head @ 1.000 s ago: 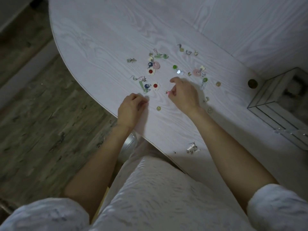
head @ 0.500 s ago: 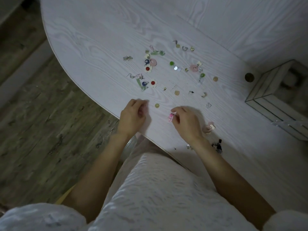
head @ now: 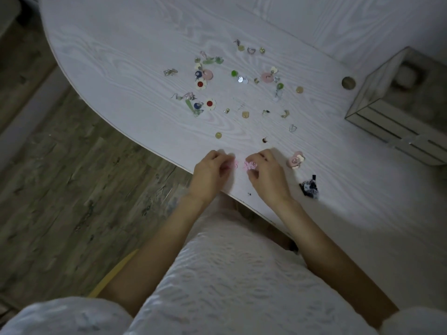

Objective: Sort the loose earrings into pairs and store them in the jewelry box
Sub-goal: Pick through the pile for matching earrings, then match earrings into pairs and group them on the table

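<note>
Hands first: the left hand (head: 210,170) and right hand (head: 267,174) sit close together at the near edge of the bench (head: 121,56), each with fingers curled around a small pink earring, left pink earring (head: 234,164) and right pink earring (head: 249,165), nearly touching between the two grips. Looks like a match being lined up, so I'd say pairing is only just underway.

Just right of the right grip there's a pink flower pair (head: 296,160) lying together, and a dark pair (head: 309,187) a bit nearer the edge, which look already sorted out.

Beyond the grips it's still a mess: red-centred flowers (head: 210,103), pink rings (head: 267,77), green beads (head: 234,73) and lots of tiny bits scattered loose.

Far off to the right of everything sits the jewelry box (head: 396,102). Can't tell if anything's in it yet. Most of the job is left, I reckon.
</note>
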The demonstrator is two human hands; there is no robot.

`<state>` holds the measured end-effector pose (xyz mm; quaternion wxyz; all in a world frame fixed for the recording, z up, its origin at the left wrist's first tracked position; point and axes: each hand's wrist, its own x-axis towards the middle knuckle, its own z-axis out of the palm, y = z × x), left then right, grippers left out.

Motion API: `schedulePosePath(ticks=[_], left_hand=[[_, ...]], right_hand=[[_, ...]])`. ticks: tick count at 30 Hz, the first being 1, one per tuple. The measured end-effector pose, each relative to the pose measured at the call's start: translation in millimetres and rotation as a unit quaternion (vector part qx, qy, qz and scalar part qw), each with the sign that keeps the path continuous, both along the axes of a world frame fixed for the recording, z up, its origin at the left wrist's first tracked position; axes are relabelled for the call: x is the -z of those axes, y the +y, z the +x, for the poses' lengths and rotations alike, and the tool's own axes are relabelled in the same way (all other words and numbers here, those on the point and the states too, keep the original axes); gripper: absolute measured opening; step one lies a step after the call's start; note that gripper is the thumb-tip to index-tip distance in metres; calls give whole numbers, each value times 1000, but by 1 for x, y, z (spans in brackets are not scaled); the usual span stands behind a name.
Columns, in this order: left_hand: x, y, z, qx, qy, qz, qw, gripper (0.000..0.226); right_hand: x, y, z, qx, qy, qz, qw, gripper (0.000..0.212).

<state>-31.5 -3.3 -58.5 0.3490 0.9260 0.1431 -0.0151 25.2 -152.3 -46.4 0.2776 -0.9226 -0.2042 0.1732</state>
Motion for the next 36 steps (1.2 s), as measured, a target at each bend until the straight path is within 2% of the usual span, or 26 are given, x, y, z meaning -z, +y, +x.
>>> schedulePosePath(ticks=[9, 15, 19, 24, 27, 32, 36], left_hand=[[2, -35, -5, 42, 17, -12, 999, 19], [4, -37, -8, 39, -14, -29, 999, 24], [2, -36, -6, 8, 5, -82, 997, 35], [-9, -16, -3, -15, 20, -162, 987, 30], [-19, 17, 5, -38, -4, -131, 991, 23], [-27, 91, 57, -101, -49, -51, 992, 23], [-18, 128, 114, -111, -22, 12, 994, 28]], right_hand=[[-8, -8, -14, 8, 30, -47, 998, 40], [-8, -10, -13, -24, 32, -91, 995, 36], [-8, -15, -13, -13, 39, -90, 995, 34], [-21, -15, -5, -13, 36, -76, 996, 34], [-36, -2, 16, -41, 12, -52, 998, 34], [-47, 60, 73, -101, -44, -1, 994, 46], [-28, 114, 110, -140, -54, -36, 988, 44]])
